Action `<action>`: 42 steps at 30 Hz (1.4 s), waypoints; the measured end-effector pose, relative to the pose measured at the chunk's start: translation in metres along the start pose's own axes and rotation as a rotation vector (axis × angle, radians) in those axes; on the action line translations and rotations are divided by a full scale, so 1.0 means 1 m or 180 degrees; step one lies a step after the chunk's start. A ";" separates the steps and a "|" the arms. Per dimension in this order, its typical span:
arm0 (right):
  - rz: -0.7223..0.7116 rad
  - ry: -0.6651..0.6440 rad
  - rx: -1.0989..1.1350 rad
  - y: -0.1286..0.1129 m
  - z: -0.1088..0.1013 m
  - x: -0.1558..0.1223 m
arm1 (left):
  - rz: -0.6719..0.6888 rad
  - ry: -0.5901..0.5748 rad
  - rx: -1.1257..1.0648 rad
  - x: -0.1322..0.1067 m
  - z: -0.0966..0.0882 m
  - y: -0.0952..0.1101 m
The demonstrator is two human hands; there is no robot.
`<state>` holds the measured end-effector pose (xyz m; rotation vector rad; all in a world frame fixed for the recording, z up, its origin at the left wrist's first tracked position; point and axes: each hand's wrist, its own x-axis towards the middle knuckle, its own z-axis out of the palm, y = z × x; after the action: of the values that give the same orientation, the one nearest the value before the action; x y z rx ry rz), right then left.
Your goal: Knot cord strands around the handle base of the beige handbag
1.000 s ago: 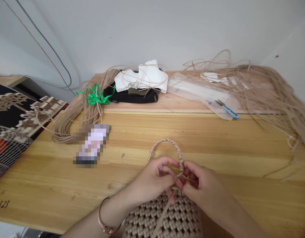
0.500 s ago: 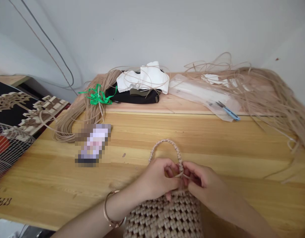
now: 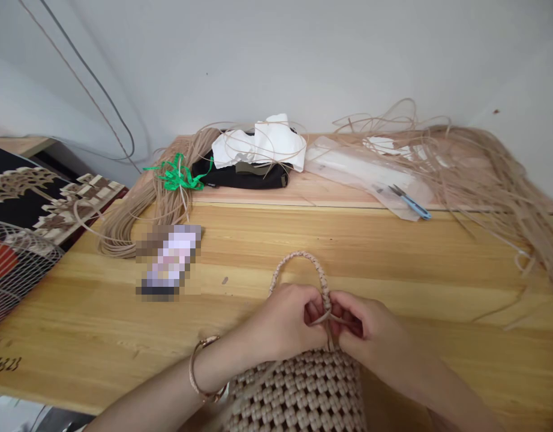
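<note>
A beige woven basket with an openwork weave stands at the table's near edge. Its braided handle arches up behind my hands. At the handle's right end, thin tan weaving strands cross and spread to both sides. My left hand has its fingers closed on a strand left of the handle. On the other side, my right hand pinches a strand close to the handle. The fingertips of both hands are partly hidden, and the basket's lower part runs out of view.
A phone and a coil of tan strands with green ribbon lie at left. Behind are a black pouch, white paper and blue snips on a plastic bag. Loose strands sprawl at right.
The strands at the handle's end are now drawn out to both sides, crossing more plainly. My left hand has turned slightly and its fingers have curled in. The basket has barely moved.
</note>
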<state>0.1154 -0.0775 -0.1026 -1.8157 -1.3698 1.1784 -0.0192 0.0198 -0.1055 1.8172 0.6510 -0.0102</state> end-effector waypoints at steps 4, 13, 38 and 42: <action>-0.0027 -0.0071 -0.0118 -0.002 -0.004 -0.002 | -0.0088 -0.0060 -0.0489 0.002 0.002 -0.002; 0.0022 0.0240 0.0171 0.012 -0.006 -0.013 | -0.0511 -0.0239 -0.2066 0.002 0.003 -0.005; 0.0692 -0.0018 0.1281 0.024 0.001 -0.005 | 0.0283 -0.0439 -0.0224 -0.002 -0.005 -0.013; 0.0708 -0.0025 0.1166 0.025 0.001 -0.005 | 0.0475 -0.0298 -0.0008 -0.003 -0.005 -0.010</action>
<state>0.1253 -0.0900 -0.1230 -1.7246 -0.8973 1.4440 -0.0275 0.0245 -0.1114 1.8472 0.4483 0.0053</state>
